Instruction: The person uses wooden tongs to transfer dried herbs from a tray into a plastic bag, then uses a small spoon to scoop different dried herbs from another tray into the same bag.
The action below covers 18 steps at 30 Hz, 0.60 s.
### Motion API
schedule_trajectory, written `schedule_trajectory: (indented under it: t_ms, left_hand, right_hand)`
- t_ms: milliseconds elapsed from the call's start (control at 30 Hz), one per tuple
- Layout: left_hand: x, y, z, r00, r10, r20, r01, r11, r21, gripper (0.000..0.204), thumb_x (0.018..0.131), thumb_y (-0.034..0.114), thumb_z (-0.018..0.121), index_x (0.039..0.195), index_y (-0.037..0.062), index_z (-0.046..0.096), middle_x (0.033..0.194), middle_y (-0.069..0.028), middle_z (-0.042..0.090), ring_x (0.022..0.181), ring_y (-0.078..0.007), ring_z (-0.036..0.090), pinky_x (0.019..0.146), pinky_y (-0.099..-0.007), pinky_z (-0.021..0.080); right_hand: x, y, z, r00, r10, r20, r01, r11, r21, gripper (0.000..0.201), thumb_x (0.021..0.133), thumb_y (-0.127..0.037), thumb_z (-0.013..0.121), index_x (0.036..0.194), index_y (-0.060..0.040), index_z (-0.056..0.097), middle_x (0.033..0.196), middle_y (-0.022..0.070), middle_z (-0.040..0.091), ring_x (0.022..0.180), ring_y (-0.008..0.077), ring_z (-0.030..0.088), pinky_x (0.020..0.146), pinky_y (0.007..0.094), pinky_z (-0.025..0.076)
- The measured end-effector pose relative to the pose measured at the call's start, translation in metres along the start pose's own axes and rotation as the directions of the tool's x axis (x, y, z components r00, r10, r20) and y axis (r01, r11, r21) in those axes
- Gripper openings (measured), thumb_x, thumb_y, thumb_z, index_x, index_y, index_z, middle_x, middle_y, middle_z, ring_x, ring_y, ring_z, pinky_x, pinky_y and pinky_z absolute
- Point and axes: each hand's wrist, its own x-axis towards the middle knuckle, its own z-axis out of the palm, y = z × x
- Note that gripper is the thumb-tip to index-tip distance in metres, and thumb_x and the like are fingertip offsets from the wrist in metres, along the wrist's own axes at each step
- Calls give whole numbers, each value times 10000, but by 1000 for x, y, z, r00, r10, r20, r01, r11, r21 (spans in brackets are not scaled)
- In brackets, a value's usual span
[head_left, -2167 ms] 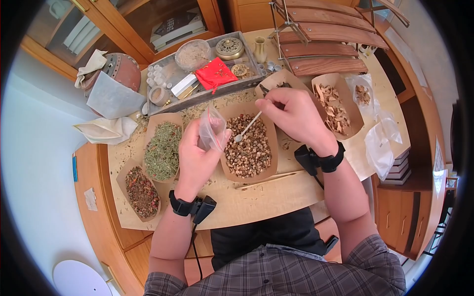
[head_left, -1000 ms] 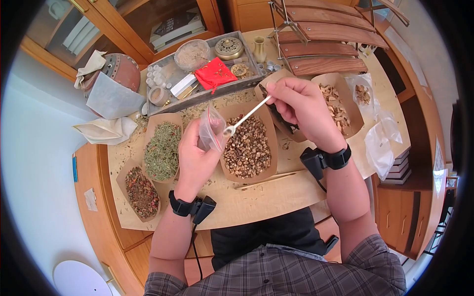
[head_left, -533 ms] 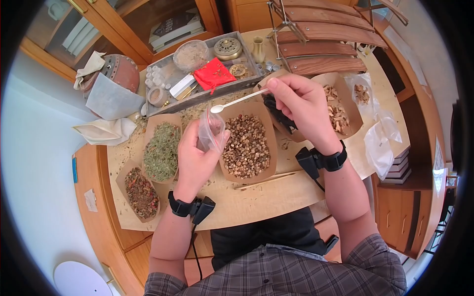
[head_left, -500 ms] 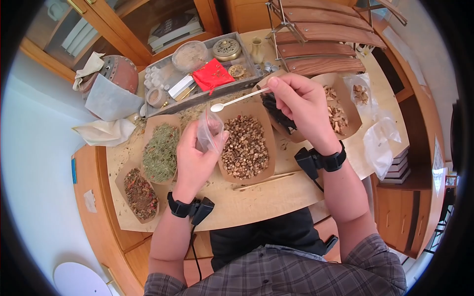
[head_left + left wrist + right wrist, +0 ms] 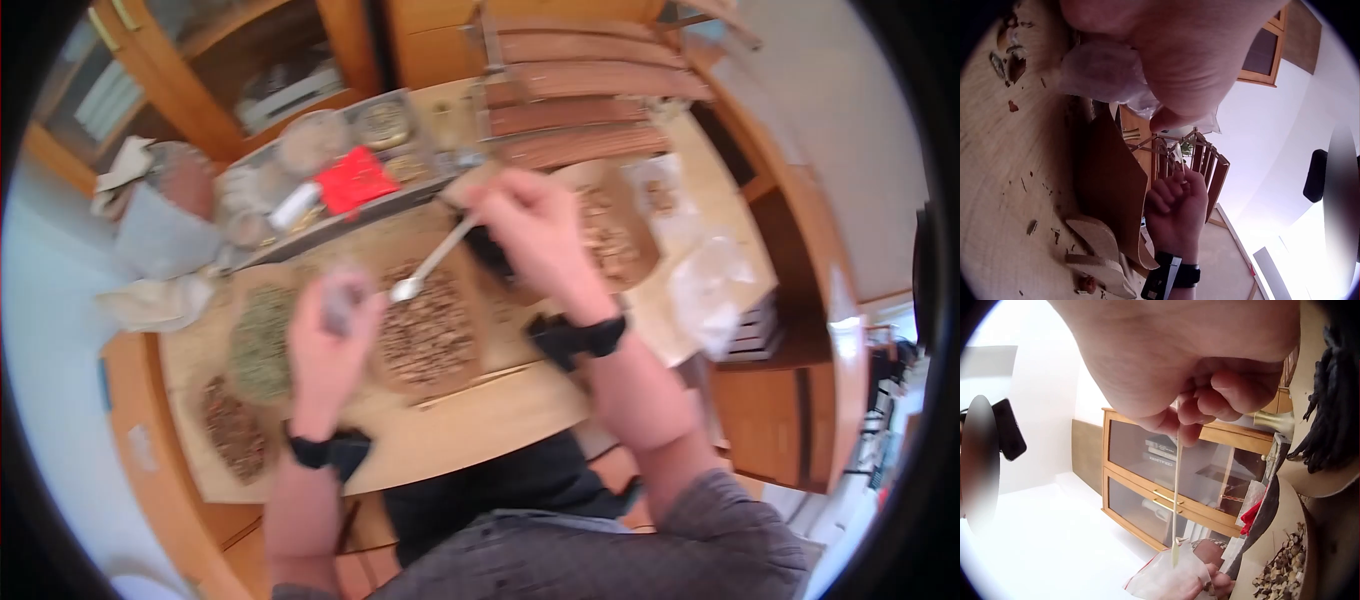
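In the head view, blurred now, my left hand (image 5: 330,355) holds a small clear zip bag (image 5: 343,300) with a red line at its mouth. The bag also shows in the left wrist view as crumpled clear plastic (image 5: 1100,72). My right hand (image 5: 540,235) pinches the end of a long thin white spoon (image 5: 440,255). Its small bowl points down and left, over a paper tray of chopped brown bits (image 5: 430,340), just right of the bag. In the right wrist view, the spoon's bowl overlaps the bag (image 5: 1166,575). My left fingertips are partly hidden behind the bag.
Left of the bits are trays of green herb (image 5: 262,345) and reddish-brown mix (image 5: 235,430). Dark sticks (image 5: 1325,400) and pale shavings (image 5: 605,240) lie in trays to the right. Behind stand a grey box with a red pouch (image 5: 355,182) and a folded slatted wooden piece (image 5: 580,110).
The spoon rose from the bits to the bag's mouth, then came back down and right over the tray. The head view has shifted, so the scene sits further left and lower.
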Motion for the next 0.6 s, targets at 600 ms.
schedule_trajectory:
  t_ms: [600]
  left_hand:
    - [0,6,0,997,75,-28,-71,989,132,277,1016,168,865,1222,70,710,1110,-4,728,1005,-101,688,885,-309,581]
  right_hand:
    - [1,6,6,988,-154,10,139,859,-492,259,1004,-233,757,955,21,777,715,103,674,685,128,596,640,350,492]
